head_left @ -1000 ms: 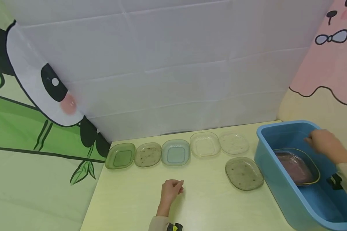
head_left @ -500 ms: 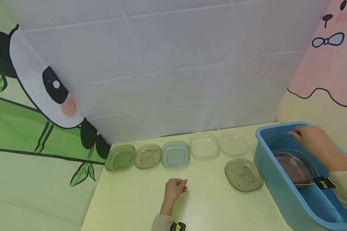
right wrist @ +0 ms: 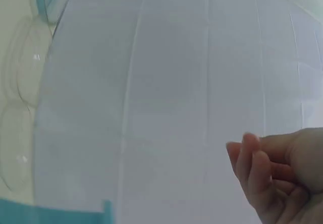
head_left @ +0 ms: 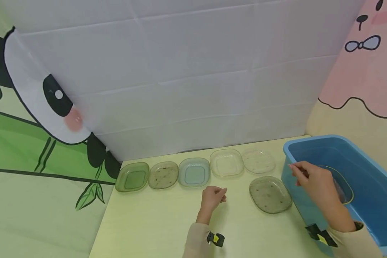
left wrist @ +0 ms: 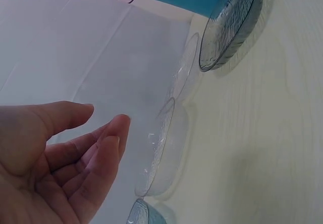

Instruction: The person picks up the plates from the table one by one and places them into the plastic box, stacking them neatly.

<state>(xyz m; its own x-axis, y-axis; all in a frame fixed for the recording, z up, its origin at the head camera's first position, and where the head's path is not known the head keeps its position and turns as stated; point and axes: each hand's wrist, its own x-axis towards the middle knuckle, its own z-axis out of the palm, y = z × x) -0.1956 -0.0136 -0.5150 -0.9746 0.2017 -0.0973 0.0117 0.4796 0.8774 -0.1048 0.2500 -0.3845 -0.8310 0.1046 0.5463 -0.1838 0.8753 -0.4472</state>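
My left hand (head_left: 211,199) hovers over the table's middle, its fingers loosely bent and a gap between thumb and fingertips in the left wrist view. Nothing is in it. My right hand (head_left: 315,182) is above the left rim of the blue bin (head_left: 371,157), also without anything in its loosely curled fingers. A grey-green round-cornered glass dish (head_left: 271,194) lies just left of the bin. Behind it stretches a row: green dish (head_left: 132,177), speckled dish (head_left: 163,175), bluish dish (head_left: 194,172), and two clear dishes (head_left: 227,162). Inside the bin, a yellow-rimmed dish (head_left: 347,186) is partly hidden by my right arm.
The pale table (head_left: 142,222) ends at a white cloth backdrop (head_left: 187,93). A panda-print cloth (head_left: 38,118) hangs at the left, a pink printed one (head_left: 351,75) at the right. The bin's high walls border the table's right side.
My right hand has come out over the bin's left rim, moving left and down in view. My left hand has shifted right and slightly up. The dishes stay put.
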